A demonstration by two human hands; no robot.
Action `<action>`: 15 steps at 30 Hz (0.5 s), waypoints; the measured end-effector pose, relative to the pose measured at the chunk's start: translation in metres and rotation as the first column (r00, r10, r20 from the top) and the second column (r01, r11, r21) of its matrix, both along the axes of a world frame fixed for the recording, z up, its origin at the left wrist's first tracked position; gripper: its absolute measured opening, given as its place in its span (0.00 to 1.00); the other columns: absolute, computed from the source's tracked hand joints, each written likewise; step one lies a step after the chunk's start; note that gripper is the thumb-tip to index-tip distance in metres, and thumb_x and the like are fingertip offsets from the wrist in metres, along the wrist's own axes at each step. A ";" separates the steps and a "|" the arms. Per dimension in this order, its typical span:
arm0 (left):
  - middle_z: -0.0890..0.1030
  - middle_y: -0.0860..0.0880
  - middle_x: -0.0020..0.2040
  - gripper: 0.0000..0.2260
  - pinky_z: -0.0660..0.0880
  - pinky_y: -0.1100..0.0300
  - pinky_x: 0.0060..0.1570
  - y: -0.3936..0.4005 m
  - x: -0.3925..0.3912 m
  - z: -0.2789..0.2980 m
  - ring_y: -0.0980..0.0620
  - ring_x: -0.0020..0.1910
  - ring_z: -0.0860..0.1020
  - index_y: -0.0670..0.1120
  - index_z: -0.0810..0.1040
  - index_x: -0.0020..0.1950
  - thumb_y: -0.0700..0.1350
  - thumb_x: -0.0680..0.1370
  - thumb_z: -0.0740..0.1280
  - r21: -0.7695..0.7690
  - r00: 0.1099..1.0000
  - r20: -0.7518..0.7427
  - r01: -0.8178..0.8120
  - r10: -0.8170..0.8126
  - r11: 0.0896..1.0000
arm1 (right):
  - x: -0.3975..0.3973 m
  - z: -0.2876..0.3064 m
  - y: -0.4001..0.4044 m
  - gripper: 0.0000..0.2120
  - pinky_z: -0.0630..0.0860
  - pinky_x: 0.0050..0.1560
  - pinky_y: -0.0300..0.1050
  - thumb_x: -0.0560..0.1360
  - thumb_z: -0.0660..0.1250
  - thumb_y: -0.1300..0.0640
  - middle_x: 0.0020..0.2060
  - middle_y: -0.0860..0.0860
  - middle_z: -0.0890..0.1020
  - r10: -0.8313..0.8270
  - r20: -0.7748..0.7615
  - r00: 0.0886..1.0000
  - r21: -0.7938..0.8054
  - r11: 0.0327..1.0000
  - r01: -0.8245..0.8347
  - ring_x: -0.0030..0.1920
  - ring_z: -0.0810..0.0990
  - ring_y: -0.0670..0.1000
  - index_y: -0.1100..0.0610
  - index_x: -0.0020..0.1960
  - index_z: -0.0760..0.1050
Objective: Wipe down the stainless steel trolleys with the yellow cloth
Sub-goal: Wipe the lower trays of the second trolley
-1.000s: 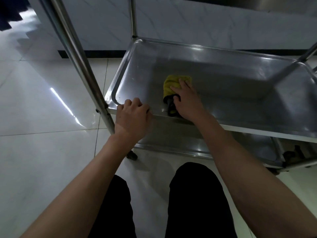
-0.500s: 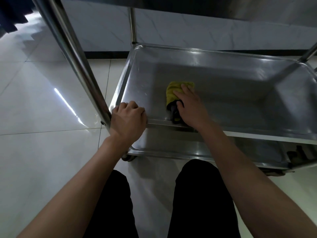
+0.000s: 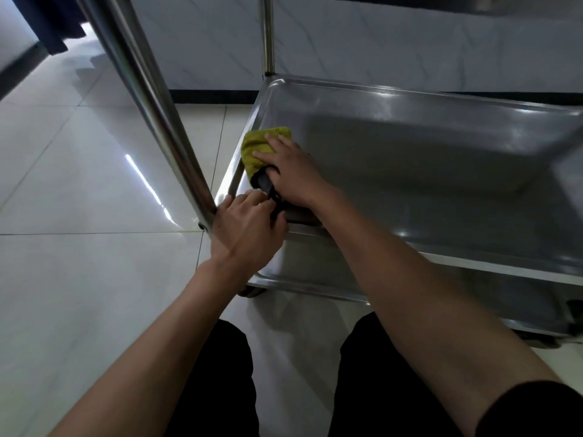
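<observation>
Yellow cloth [image 3: 259, 149] lies lengthwise front-to-back under flat right hand [image 3: 291, 175]; left hand [image 3: 249, 227] grips trolley [image 3: 441, 171] rim.

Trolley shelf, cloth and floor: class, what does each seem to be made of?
Trolley shelf: apparently brushed stainless steel, grey with soft highlights along its rim. Yellow cloth: seemingly soft, nubbly textile, matte and bunched. Floor: likely glazed or polished tile, glossy, mirroring light, with grout lines.

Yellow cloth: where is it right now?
In the head view, the yellow cloth lies under the right hand in the trolley shelf's near-left corner, beside the upright post.
</observation>
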State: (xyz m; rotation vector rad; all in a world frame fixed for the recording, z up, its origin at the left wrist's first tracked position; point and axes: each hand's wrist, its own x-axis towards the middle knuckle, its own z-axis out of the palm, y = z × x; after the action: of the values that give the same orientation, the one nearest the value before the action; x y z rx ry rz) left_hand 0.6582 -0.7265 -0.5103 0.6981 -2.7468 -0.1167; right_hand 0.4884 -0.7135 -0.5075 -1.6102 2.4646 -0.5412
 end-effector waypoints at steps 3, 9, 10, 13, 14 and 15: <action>0.81 0.50 0.46 0.15 0.73 0.51 0.54 0.001 -0.001 0.002 0.47 0.47 0.79 0.47 0.82 0.47 0.52 0.80 0.57 -0.015 1.000 0.029 0.000 0.001 1.000 | -0.002 -0.001 0.011 0.21 0.59 0.75 0.61 0.81 0.57 0.55 0.79 0.49 0.58 -0.014 -0.014 1.000 -0.026 1.000 0.014 0.79 0.54 0.55 0.45 0.73 0.69; 0.80 0.53 0.45 0.10 0.71 0.54 0.53 0.009 -0.018 0.004 0.49 0.47 0.78 0.51 0.82 0.47 0.51 0.76 0.62 0.066 0.990 0.026 -0.141 0.139 0.988 | -0.037 -0.005 0.084 0.21 0.57 0.77 0.58 0.82 0.56 0.57 0.80 0.50 0.57 -0.213 -0.002 0.977 -0.065 0.975 0.213 0.79 0.54 0.55 0.46 0.74 0.69; 0.80 0.52 0.49 0.11 0.71 0.50 0.58 0.013 -0.024 0.004 0.48 0.51 0.78 0.52 0.82 0.51 0.50 0.76 0.62 0.088 0.988 0.013 -0.154 0.154 0.984 | -0.044 -0.007 0.100 0.21 0.57 0.76 0.58 0.82 0.57 0.56 0.80 0.50 0.57 -0.250 0.005 0.968 -0.067 0.966 0.249 0.79 0.54 0.54 0.46 0.74 0.69; 0.80 0.50 0.59 0.16 0.68 0.42 0.64 0.037 -0.052 0.008 0.44 0.62 0.74 0.51 0.81 0.60 0.49 0.73 0.63 0.101 0.998 0.009 -0.059 0.059 0.993 | -0.061 -0.007 0.145 0.21 0.59 0.75 0.57 0.82 0.56 0.56 0.80 0.49 0.56 -0.330 0.004 0.944 -0.064 0.942 0.330 0.79 0.53 0.54 0.46 0.74 0.68; 0.80 0.49 0.59 0.18 0.69 0.44 0.62 0.049 -0.065 0.011 0.44 0.61 0.74 0.50 0.80 0.60 0.50 0.73 0.61 0.117 1.000 0.007 -0.001 0.000 0.993 | -0.066 -0.006 0.159 0.21 0.59 0.75 0.57 0.82 0.56 0.56 0.80 0.48 0.56 -0.352 -0.002 0.936 -0.060 0.935 0.351 0.79 0.52 0.54 0.46 0.74 0.68; 0.80 0.48 0.58 0.18 0.70 0.46 0.59 0.063 -0.079 0.014 0.43 0.60 0.75 0.50 0.80 0.59 0.50 0.73 0.59 0.138 0.998 0.011 0.057 -0.059 0.989 | -0.072 -0.005 0.173 0.21 0.58 0.75 0.57 0.83 0.56 0.56 0.80 0.49 0.55 -0.372 -0.005 0.928 -0.054 0.927 0.371 0.79 0.52 0.54 0.46 0.74 0.68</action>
State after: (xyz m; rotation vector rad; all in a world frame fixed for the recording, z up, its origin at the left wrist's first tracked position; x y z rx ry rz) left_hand 0.5791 -0.6634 -0.4960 0.6570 -2.7946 -0.3172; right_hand 0.4162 -0.5401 -0.5127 -1.1631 2.8053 -0.6469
